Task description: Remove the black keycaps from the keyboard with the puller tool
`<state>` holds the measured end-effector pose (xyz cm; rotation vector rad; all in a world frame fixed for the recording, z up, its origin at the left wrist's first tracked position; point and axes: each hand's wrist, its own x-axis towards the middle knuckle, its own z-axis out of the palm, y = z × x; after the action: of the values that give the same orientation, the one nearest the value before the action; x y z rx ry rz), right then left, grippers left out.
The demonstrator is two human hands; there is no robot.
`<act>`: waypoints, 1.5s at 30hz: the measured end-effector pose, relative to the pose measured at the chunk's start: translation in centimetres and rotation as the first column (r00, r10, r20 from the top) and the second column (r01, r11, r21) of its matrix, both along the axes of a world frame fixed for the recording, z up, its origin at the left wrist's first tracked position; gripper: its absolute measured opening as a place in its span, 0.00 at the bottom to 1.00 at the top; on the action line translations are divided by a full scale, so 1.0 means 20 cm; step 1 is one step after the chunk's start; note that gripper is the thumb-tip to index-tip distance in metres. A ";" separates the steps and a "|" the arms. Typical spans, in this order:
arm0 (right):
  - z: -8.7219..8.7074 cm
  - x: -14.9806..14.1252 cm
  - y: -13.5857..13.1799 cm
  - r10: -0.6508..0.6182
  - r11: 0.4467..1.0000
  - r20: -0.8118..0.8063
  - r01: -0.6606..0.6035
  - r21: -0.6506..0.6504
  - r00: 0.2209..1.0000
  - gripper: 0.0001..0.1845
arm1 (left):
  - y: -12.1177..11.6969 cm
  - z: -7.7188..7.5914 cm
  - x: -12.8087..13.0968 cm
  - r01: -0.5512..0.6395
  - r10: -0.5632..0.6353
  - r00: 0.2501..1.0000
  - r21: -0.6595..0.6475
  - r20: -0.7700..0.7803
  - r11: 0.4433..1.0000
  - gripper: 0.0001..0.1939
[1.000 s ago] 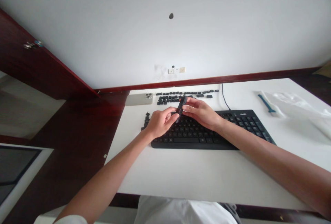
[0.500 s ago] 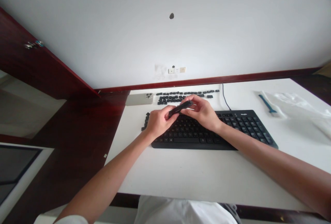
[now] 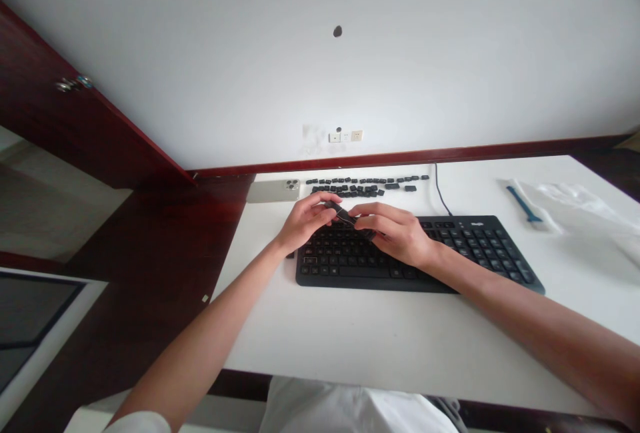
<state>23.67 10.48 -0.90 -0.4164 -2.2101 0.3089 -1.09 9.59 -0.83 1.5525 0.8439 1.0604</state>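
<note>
Above the black keyboard (image 3: 367, 282), both my hands grip a long narrow black bar (image 3: 344, 213), which looks like a large keycap. A thin light line, perhaps a wire, shows along it. My left hand (image 3: 306, 220) pinches its far left end between thumb and fingers. Over the near right end, the fingers of my right hand (image 3: 397, 230) are closed, and they hide part of it. The bar slants down to the right. Behind my hands, several loose black keycaps (image 3: 393, 186) lie in rows on the white table.
A phone (image 3: 273, 191) lies at the table's back left. To the right, a blue brush (image 3: 523, 204) rests by a clear plastic bag (image 3: 575, 203). The keyboard's cable (image 3: 442, 193) runs over the back edge. Wall sockets (image 3: 346, 136) sit beyond the table (image 3: 340, 333).
The bar has turned, so its right end now points down and nearer to me. My right hand has moved lower and my left hand slightly higher. The view has shifted a little.
</note>
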 end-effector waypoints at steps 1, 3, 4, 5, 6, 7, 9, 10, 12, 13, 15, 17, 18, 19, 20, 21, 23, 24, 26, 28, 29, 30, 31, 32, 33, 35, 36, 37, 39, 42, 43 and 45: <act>-0.01 0.00 0.00 -0.012 0.998 -0.003 0.013 0.055 1.000 0.26 | 0.00 -0.01 0.00 0.016 -0.014 0.999 -0.038 0.050 0.999 0.17; -0.03 -0.01 0.00 -0.036 0.992 -0.006 0.036 0.120 0.999 0.26 | 0.00 -0.03 0.01 0.028 -0.018 0.994 -0.086 0.112 0.996 0.16; -0.04 -0.01 0.01 -0.044 0.990 -0.002 0.043 0.132 0.999 0.26 | 0.00 -0.03 0.01 0.027 -0.014 0.992 -0.105 0.124 0.994 0.16; -0.04 -0.01 0.01 -0.049 0.989 0.005 0.048 0.136 0.999 0.25 | 0.00 -0.04 0.01 0.024 -0.008 0.992 -0.120 0.128 0.993 0.16; -0.05 -0.01 0.01 -0.055 0.990 0.011 0.053 0.131 0.998 0.24 | 0.00 -0.04 0.01 0.016 0.000 0.992 -0.128 0.127 0.992 0.15; -0.05 -0.01 0.01 -0.059 0.991 0.017 0.057 0.117 0.998 0.23 | -0.01 -0.04 0.01 0.006 0.010 0.992 -0.132 0.122 0.991 0.15; -0.06 -0.01 0.01 -0.065 0.996 0.029 0.063 0.068 0.997 0.22 | 0.00 -0.04 0.01 -0.017 0.033 0.993 -0.133 0.113 0.991 0.16; -0.06 -0.02 0.01 -0.064 0.997 0.036 0.063 0.038 0.997 0.21 | 0.00 -0.04 0.01 -0.029 0.044 0.993 -0.133 0.111 0.991 0.16; -0.05 -0.03 0.00 -0.062 0.998 0.041 0.063 -0.016 0.997 0.19 | 0.00 -0.05 0.01 -0.061 0.075 0.991 -0.133 0.108 0.989 0.16; -0.04 -0.03 0.00 -0.062 0.997 0.039 0.064 -0.039 0.997 0.18 | 0.00 -0.05 0.02 -0.078 0.092 0.990 -0.130 0.105 0.988 0.16; -0.03 -0.04 -0.01 -0.069 0.994 0.027 0.071 -0.078 0.997 0.16 | 0.00 -0.06 0.02 -0.104 0.115 0.989 -0.117 0.092 0.988 0.17; -0.01 -0.04 -0.02 -0.094 0.991 0.016 0.096 -0.098 0.995 0.16 | 0.00 -0.06 0.02 -0.106 0.114 0.990 -0.106 0.077 0.989 0.17; 0.00 -0.04 -0.02 -0.108 0.989 0.018 0.109 -0.096 0.994 0.15 | 0.00 -0.06 0.02 -0.099 0.106 0.992 -0.104 0.071 0.990 0.16; 0.00 -0.04 -0.02 -0.120 0.989 0.024 0.122 -0.084 0.992 0.15 | 0.00 -0.05 0.02 -0.091 0.098 0.993 -0.103 0.067 0.991 0.15; 0.00 -0.04 -0.01 -0.130 0.989 0.032 0.132 -0.067 0.991 0.14 | 0.00 -0.05 0.02 -0.083 0.090 0.994 -0.100 0.065 0.991 0.14; 0.01 -0.04 -0.01 -0.135 0.989 0.040 0.137 -0.049 0.990 0.13 | 0.00 -0.05 0.02 -0.076 0.083 0.994 -0.097 0.066 0.992 0.14; 0.01 -0.04 0.00 -0.133 0.991 0.053 0.134 -0.025 0.990 0.13 | 0.00 -0.05 0.02 -0.061 0.068 0.995 -0.100 0.073 0.993 0.13; 0.01 -0.03 0.00 -0.128 0.991 0.060 0.129 -0.022 0.990 0.12 | 0.00 -0.06 0.02 -0.050 0.059 0.995 -0.110 0.080 0.993 0.13; 0.02 -0.03 0.00 -0.112 0.993 0.077 0.114 -0.021 0.991 0.12 | 0.00 -0.06 0.02 -0.019 0.035 0.994 -0.151 0.103 0.988 0.12; 0.02 -0.03 0.00 -0.104 0.994 0.101 0.107 -0.022 0.989 0.12 | -0.01 -0.06 0.02 0.016 0.010 0.992 -0.198 0.129 0.980 0.12; 0.02 -0.04 0.00 -0.104 0.994 0.113 0.108 -0.023 0.988 0.12 | -0.01 -0.06 0.03 0.031 0.000 0.990 -0.217 0.140 0.976 0.12; 0.03 -0.04 0.00 -0.106 0.994 0.125 0.110 -0.026 0.987 0.12 | -0.01 -0.06 0.03 0.043 -0.008 0.989 -0.232 0.148 0.972 0.12; 0.03 -0.04 -0.01 -0.108 0.993 0.135 0.112 -0.029 0.985 0.13 | -0.01 -0.06 0.03 0.052 -0.015 0.988 -0.243 0.152 0.969 0.11; 0.04 -0.04 -0.01 -0.107 0.993 0.144 0.113 -0.034 0.984 0.13 | -0.01 -0.06 0.03 0.060 -0.021 0.988 -0.253 0.154 0.966 0.10; 0.04 -0.04 -0.01 -0.105 0.993 0.151 0.112 -0.041 0.983 0.14 | -0.01 -0.05 0.03 0.067 -0.026 0.987 -0.261 0.157 0.963 0.10; 0.05 -0.04 -0.01 -0.098 0.991 0.157 0.110 -0.071 0.983 0.15 | -0.02 -0.04 0.04 0.080 -0.034 0.985 -0.276 0.168 0.958 0.09; 0.06 -0.04 -0.01 -0.094 0.989 0.155 0.109 -0.095 0.983 0.15 | -0.02 -0.04 0.04 0.082 -0.030 0.983 -0.286 0.178 0.955 0.09; 0.06 -0.04 -0.01 -0.090 0.986 0.151 0.110 -0.127 0.984 0.14 | -0.02 -0.03 0.04 0.079 -0.021 0.981 -0.300 0.191 0.951 0.09; 0.08 -0.04 -0.02 -0.082 0.974 0.144 0.110 -0.200 0.986 0.12 | -0.03 -0.02 0.05 0.066 0.007 0.977 -0.330 0.214 0.942 0.10; 0.11 -0.04 -0.02 -0.063 0.953 0.137 0.100 -0.286 0.989 0.10 | -0.04 -0.01 0.07 0.061 0.024 0.972 -0.353 0.232 0.934 0.12; 0.11 -0.04 -0.02 -0.057 0.949 0.133 0.095 -0.299 0.989 0.11 | -0.05 0.00 0.08 0.066 0.021 0.972 -0.357 0.234 0.932 0.12; 0.12 -0.04 -0.02 -0.047 0.947 0.121 0.083 -0.310 0.992 0.12 | -0.05 0.00 0.08 0.082 0.007 0.972 -0.368 0.234 0.926 0.13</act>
<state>22.91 10.01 1.60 -0.6942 -2.2549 0.6205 0.53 8.53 -0.92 1.0950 0.7973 0.9632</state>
